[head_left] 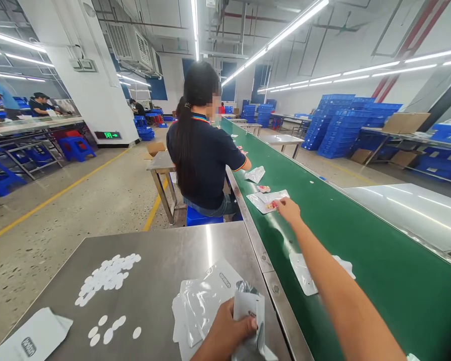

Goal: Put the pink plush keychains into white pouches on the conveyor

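My left hand (227, 331) is closed around a white pouch with a silver inside (248, 306), its thumb pressed on the front near the dark print. Beneath it, a stack of flat white pouches (201, 306) lies on the steel table. My right hand (290, 210) reaches across the green conveyor belt, its fingertips pinched at a small pink-and-red piece (271, 205). That piece is over a flat white pouch (258, 201) on the belt. A similar pink piece (263, 189) lies just beyond. Under my right forearm another white pouch (302, 276) is partly hidden.
White round discs (108, 273) lie heaped on the steel table (154, 291), with several loose ones nearer. More white pouches (33, 338) sit at lower left. A co-worker (205, 150) sits ahead beside the belt (346, 240). Blue crates (346, 125) are stacked at right.
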`<state>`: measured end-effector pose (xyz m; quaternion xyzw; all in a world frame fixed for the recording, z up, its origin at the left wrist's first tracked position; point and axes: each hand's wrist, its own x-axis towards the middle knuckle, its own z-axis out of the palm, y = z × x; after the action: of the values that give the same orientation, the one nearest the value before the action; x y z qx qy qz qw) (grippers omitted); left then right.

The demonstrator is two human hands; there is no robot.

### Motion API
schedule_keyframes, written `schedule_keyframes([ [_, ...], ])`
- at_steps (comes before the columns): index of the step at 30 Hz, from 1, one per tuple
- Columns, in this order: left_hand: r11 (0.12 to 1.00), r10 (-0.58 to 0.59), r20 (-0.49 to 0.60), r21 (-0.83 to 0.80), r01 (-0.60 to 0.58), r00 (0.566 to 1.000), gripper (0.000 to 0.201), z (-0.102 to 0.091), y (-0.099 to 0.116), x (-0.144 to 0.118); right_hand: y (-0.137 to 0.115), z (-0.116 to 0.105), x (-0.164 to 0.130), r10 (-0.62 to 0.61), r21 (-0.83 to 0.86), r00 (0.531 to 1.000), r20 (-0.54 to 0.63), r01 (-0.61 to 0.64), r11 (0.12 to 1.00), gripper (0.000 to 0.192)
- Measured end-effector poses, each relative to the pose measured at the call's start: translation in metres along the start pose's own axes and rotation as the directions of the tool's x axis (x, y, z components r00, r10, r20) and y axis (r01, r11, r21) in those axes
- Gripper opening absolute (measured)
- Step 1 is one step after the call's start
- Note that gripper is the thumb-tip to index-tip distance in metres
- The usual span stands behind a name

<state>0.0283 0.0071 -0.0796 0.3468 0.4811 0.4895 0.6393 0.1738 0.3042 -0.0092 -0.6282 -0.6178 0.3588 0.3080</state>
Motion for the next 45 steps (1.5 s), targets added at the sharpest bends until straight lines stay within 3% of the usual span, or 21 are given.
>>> schedule_keyframes([
  [3,0.996,0.069,-0.004,0.059,-0.069,0.998,0.037,0.007,0.007,-0.005,-0.015,-0.017,-0.054,-0.163,0.05,0.977,0.135,0.158,0.986,0.021],
  [6,0.975,0.142,0.01,0.174,-0.141,0.99,0.031,0.017,0.014,-0.013,-0.023,-0.037,-0.131,-0.364,0.207,0.861,0.355,0.308,0.929,0.031],
  [8,0.959,0.176,0.044,0.219,-0.182,0.983,0.03,0.024,0.017,-0.02,-0.025,-0.05,-0.18,-0.423,0.24,0.798,0.429,0.351,0.905,0.033],
  [10,0.95,0.191,0.081,0.234,-0.205,0.978,0.031,0.03,0.018,-0.028,-0.026,-0.063,-0.217,-0.428,0.161,0.774,0.467,0.401,0.902,0.033],
  [13,0.944,0.149,0.11,0.279,-0.174,0.983,0.032,0.038,0.018,-0.041,-0.026,-0.079,-0.25,-0.426,-0.011,0.715,0.554,0.518,0.855,0.029],
  [15,0.943,0.092,0.125,0.309,-0.127,0.988,0.034,0.043,0.017,-0.049,-0.027,-0.083,-0.261,-0.417,-0.104,0.694,0.587,0.575,0.812,0.024],
  [20,0.979,0.067,0.256,0.169,-0.113,0.964,0.038,0.052,0.01,-0.062,-0.017,-0.073,-0.282,-0.424,-0.211,0.713,0.559,0.616,0.759,0.015],
  [25,0.988,0.094,0.295,0.087,-0.124,0.951,0.039,0.056,-0.003,-0.072,0.002,-0.072,-0.299,-0.57,-0.285,0.633,0.523,0.76,0.584,0.022],
  [29,0.997,0.045,0.374,0.043,-0.065,0.926,0.04,0.057,0.0,-0.081,0.005,-0.084,-0.307,-0.527,-0.336,0.736,0.424,0.668,0.663,0.023],
  [31,0.993,0.028,0.4,0.096,-0.072,0.916,0.036,0.055,0.006,-0.084,0.005,-0.088,-0.311,-0.525,-0.376,0.766,0.37,0.64,0.67,0.024],
  [35,0.926,0.025,0.342,0.347,-0.151,0.939,0.02,0.049,0.018,-0.088,0.004,-0.091,-0.325,-0.552,-0.438,0.724,0.413,0.69,0.577,0.024],
  [38,0.869,0.026,0.309,0.463,-0.175,0.951,0.015,0.045,0.024,-0.091,0.003,-0.092,-0.336,-0.549,-0.458,0.719,0.427,0.695,0.554,0.025],
  [40,0.894,-0.014,0.362,0.423,-0.151,0.932,0.018,0.043,0.028,-0.091,0.002,-0.094,-0.341,-0.567,-0.433,0.7,0.433,0.714,0.551,0.024],
  [45,0.978,-0.139,0.58,0.208,0.019,0.803,0.031,0.043,0.027,-0.089,0.0,-0.094,-0.347,-0.646,-0.283,0.603,0.468,0.795,0.537,0.021],
])
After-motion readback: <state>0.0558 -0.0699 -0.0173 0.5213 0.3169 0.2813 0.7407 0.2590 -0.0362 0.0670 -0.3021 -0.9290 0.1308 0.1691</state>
